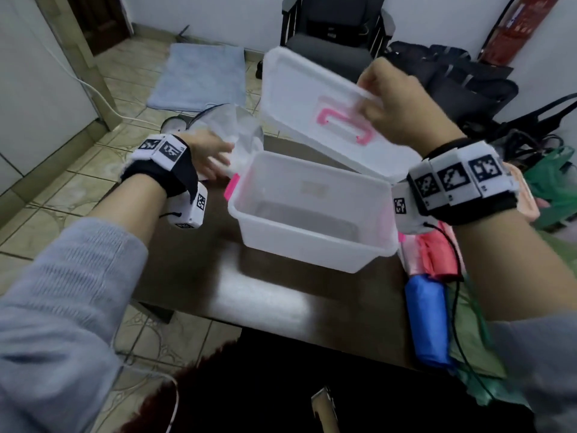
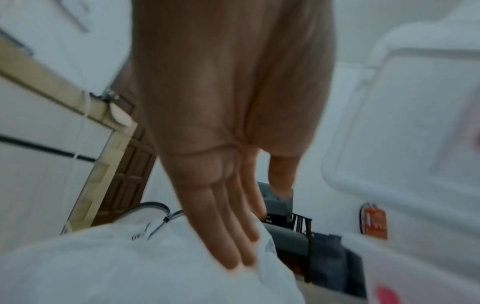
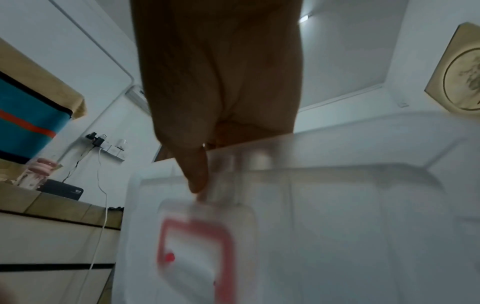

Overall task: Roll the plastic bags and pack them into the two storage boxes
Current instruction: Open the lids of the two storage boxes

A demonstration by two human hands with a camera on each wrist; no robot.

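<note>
Bags first, at far left: one heap of translucent white plastic bags [image 1: 240, 132] sits on the counter [image 1: 265, 292] just left of and behind the open storage box [image 1: 309, 210]. Left hand [image 1: 212, 157] lies on that heap, fingers [image 2: 228, 230] straight and together, palm down, pressing but not gripping. Heap touches or nearly touches the box's left wall; cannot tell which.

Box count: one visible, open, nothing seen inside. Second box not in view. Long axis of the box runs left to right across the counter, pink latch [image 1: 231, 186] on its left end.

Lid [image 1: 299, 98], one, with pink handle [image 1: 346, 123], held tilted above and behind the box. Right hand [image 1: 396, 104] pinches its near edge, thumb [image 3: 197, 170] on top, remaining fingers curled beneath.

Far right: rolled bags near the right wrist, one blue [image 1: 427, 320], one red [image 1: 437, 254], plus a pinkish one less clear; loose green bag [image 1: 549, 182] beyond.

Judgement: left hand is nearer the unrolled heap; right hand is nearer the finished rolls but occupied until the lid is set down.
</note>
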